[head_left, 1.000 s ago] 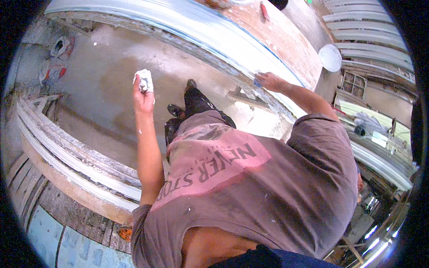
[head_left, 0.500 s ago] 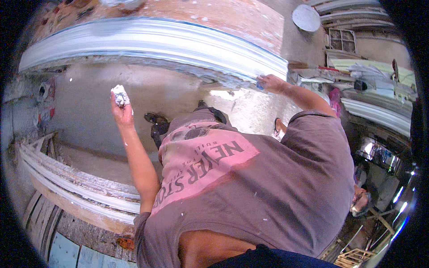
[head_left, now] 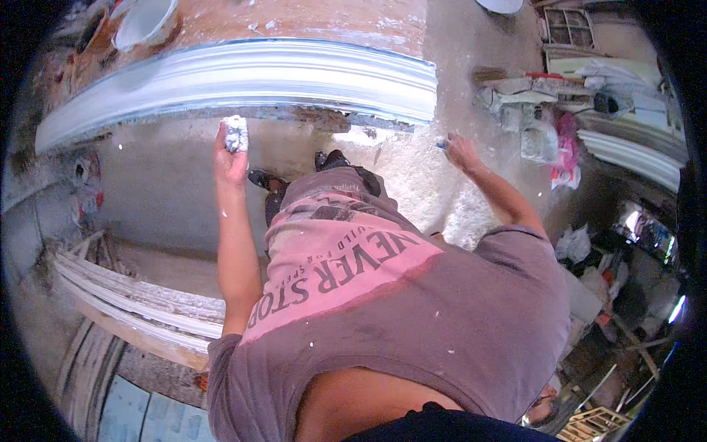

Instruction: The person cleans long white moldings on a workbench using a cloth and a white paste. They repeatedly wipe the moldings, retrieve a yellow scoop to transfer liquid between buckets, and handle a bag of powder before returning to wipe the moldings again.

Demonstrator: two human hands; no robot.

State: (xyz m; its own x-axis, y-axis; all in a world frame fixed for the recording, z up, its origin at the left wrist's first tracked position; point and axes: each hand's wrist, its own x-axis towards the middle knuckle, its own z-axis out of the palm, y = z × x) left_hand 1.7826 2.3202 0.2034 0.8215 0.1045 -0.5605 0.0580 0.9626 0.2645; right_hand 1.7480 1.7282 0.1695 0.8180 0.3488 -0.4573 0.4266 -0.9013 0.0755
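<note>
My left hand (head_left: pixel 230 156) is raised and grips a small lump of white plaster (head_left: pixel 236 132), held just below the long white plaster moulding (head_left: pixel 243 77) that lies along a reddish bench. My right hand (head_left: pixel 460 152) reaches out past the right end of the moulding and closes on a small blue-handled tool (head_left: pixel 442 144), most of it hidden by the fingers. My torso in a brown and pink shirt fills the lower middle of the view, with my dark shoes (head_left: pixel 331 160) on the floor below the bench.
A white bucket (head_left: pixel 146 20) stands on the bench at top left. Stacked white mouldings (head_left: pixel 140 302) lie on the floor at lower left. Plaster-covered clutter and containers (head_left: pixel 537 132) sit at right, more mouldings (head_left: pixel 633 158) beyond. The grey floor (head_left: pixel 162 191) is dusted with plaster.
The view has swung so the moulding now runs across the top. My left hand with the lump has come up close under the moulding; my right hand stays at its right end.
</note>
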